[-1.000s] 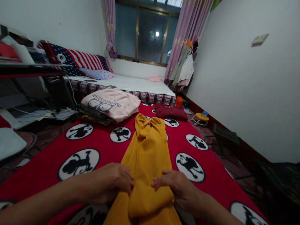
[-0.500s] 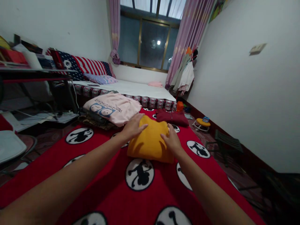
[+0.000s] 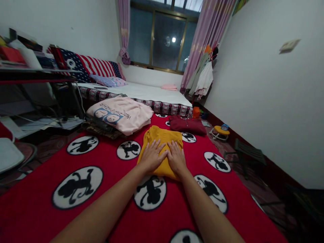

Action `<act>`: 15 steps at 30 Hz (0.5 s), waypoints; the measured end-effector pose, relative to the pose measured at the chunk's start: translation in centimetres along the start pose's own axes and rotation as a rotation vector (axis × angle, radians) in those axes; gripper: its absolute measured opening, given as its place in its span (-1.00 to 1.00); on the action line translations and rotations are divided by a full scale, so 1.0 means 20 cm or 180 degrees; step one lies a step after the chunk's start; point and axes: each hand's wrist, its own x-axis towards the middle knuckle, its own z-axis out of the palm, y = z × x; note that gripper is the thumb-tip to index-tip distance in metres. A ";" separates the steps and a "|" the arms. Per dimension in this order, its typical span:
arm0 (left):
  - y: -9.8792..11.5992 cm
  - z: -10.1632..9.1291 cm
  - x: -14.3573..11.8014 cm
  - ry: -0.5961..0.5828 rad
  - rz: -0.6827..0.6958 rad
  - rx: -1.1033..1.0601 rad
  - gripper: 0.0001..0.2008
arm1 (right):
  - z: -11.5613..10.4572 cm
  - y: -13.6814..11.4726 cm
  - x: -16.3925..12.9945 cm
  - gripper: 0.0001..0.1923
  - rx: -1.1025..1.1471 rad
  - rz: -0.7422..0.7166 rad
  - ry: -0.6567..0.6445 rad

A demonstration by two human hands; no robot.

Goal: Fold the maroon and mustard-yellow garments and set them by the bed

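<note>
A folded mustard-yellow garment (image 3: pixel 162 136) lies on a red blanket (image 3: pixel 106 189) printed with black-and-white cartoon circles. My left hand (image 3: pixel 151 157) and my right hand (image 3: pixel 176 158) rest flat side by side on the near half of the yellow garment, fingers spread, pressing on it and holding nothing. Both forearms reach in from the bottom of the view.
A folded pink shirt (image 3: pixel 120 114) tops a pile of clothes at the back left. A folded dark red garment (image 3: pixel 186 125) lies beyond the yellow one. A bed (image 3: pixel 141 92) stands under the window. A desk (image 3: pixel 30 77) is left; a small yellow toy (image 3: pixel 219 131) and a folding stool (image 3: pixel 246 153) right.
The long yellow garment was folded away from me into a compact bundle. My hands then came from its far edges to lie flat together on top of it.
</note>
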 end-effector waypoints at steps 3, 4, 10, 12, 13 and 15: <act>0.00 0.01 0.00 0.0084 -0.0012 -0.0097 -0.45 | 0.00 0.00 -0.01 -0.45 0.0143 -0.0062 0.0047; 0.00 0.01 0.00 0.0094 0.0002 -0.0119 -0.45 | 0.00 0.00 -0.01 -0.45 0.0182 -0.0071 0.0071; -0.01 0.03 0.00 0.0141 0.0020 -0.0205 -0.45 | 0.01 0.02 0.00 -0.47 0.0374 -0.0063 0.0099; -0.02 0.03 0.00 0.0146 0.0035 -0.0218 -0.45 | 0.01 0.02 0.00 -0.49 0.0471 -0.0068 0.0128; -0.02 0.03 0.00 0.0150 0.0048 -0.0223 -0.45 | 0.01 0.03 0.01 -0.50 0.0527 -0.0077 0.0155; -0.01 0.04 0.00 0.0173 0.0064 -0.0240 -0.46 | 0.02 0.04 0.01 -0.52 0.0645 -0.0112 0.0242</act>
